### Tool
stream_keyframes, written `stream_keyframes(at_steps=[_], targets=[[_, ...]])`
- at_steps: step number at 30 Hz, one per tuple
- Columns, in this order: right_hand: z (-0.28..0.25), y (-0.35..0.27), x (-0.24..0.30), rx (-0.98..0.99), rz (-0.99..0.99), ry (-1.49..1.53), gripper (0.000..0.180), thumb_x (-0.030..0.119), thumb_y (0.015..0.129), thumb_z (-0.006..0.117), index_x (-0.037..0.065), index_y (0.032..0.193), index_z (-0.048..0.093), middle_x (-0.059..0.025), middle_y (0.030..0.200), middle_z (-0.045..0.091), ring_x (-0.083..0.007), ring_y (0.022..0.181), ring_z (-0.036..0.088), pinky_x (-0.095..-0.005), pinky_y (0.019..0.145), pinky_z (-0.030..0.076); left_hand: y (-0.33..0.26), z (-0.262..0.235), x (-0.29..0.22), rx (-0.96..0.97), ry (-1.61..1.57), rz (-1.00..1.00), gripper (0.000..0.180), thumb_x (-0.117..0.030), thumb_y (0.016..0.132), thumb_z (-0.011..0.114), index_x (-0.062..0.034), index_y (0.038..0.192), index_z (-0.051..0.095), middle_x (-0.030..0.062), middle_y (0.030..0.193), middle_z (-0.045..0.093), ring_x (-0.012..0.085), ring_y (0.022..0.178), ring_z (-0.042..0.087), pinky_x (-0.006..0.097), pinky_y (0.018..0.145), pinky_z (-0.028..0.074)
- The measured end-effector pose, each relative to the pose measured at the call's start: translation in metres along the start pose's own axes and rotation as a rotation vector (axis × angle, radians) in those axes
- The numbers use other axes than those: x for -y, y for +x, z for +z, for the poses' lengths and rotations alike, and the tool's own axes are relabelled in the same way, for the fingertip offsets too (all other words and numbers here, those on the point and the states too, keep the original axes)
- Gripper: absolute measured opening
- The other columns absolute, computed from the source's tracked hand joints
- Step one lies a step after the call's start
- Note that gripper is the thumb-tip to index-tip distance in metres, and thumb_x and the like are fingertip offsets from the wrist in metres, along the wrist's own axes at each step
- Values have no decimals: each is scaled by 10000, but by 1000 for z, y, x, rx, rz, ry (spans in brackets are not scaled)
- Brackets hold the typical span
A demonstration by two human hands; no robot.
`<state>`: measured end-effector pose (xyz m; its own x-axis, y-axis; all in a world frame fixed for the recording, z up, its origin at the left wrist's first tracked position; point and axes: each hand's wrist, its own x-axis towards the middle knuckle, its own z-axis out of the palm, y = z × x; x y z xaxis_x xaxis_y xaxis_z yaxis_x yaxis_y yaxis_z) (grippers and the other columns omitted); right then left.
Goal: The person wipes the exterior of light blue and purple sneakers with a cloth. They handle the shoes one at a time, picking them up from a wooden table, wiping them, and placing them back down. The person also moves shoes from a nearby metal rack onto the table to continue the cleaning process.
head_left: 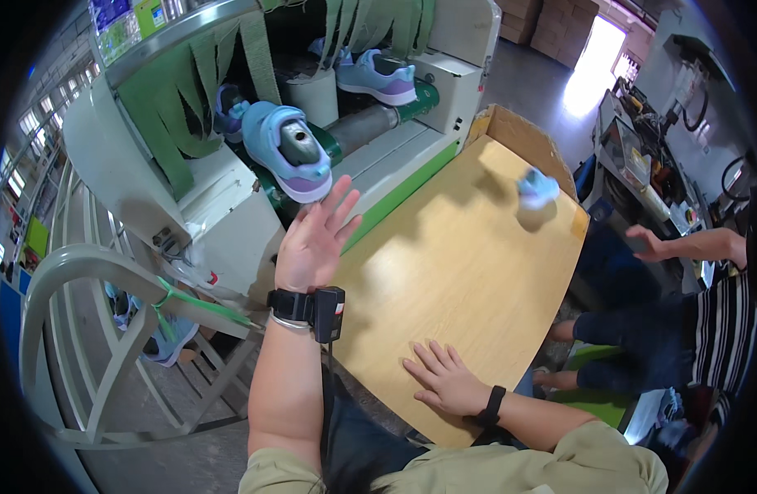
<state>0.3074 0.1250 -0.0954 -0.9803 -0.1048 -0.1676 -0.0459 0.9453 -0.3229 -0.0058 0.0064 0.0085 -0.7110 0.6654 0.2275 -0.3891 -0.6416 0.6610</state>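
Note:
A light-blue and lilac sneaker (292, 156) rests at the mouth of a machine, on green rollers, with a dark grey shoe last showing in its opening. Just below its near end, my left hand (313, 247) is raised, palm up and fingers spread, holding nothing; whether a fingertip touches the sole I cannot tell. My right hand (451, 380) lies flat on the wooden tabletop (428, 280), fingers apart. Over the table's far right corner is a light-blue thing (537, 189), smeared by motion and perhaps a shoe.
Green fabric strips (168, 107) hang over the machine opening, with another sneaker (377, 76) farther back. A grey tubular rack (107, 329) holding shoes stands at left. Cardboard (527, 144) edges the table's far end. At right is a co-worker's hand (646, 244).

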Motion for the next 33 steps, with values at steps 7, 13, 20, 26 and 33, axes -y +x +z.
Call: stream_keyframes(at_steps=[7,13,20,26,33], targets=[[-10,-9,-6,-14,-11,-25,724,440,946,590,169,1551,299,-187,1609,241,-444,1463,239,-606,1144,244,-2,6,22,40,11,-167,501,-299,1056,447,-70,1495,372,178,1523,429,326,1357,470,453,1100,386],[-79,36,-55,30,29,234,618,338,875,691,49,1385,498,-237,1422,475,-414,1293,456,-480,1091,373,-3,3,43,-164,327,-421,483,-298,1027,530,-59,1437,446,147,1355,591,265,1193,602,389,999,461],[-153,159,-193,-352,214,-144,705,330,893,667,-3,1455,401,-238,1555,328,-386,1460,284,-519,1175,284,-1,19,53,-89,497,-423,406,-276,1028,530,-49,1364,538,128,1234,668,196,1082,656,336,962,464],[-188,191,-323,-449,694,-228,719,425,942,560,60,1521,338,-162,1617,257,-338,1504,208,-556,1204,168,6,22,50,-86,582,-464,394,-283,1034,527,-60,1357,549,115,1228,674,181,1084,653,323,954,461],[-173,130,-346,-771,1000,24,929,532,859,678,46,1527,255,-250,1461,381,-384,1373,358,-535,1159,250,-1,20,47,-29,580,-413,381,-244,1037,527,-35,1355,542,114,1227,665,175,1081,638,319,962,473]])
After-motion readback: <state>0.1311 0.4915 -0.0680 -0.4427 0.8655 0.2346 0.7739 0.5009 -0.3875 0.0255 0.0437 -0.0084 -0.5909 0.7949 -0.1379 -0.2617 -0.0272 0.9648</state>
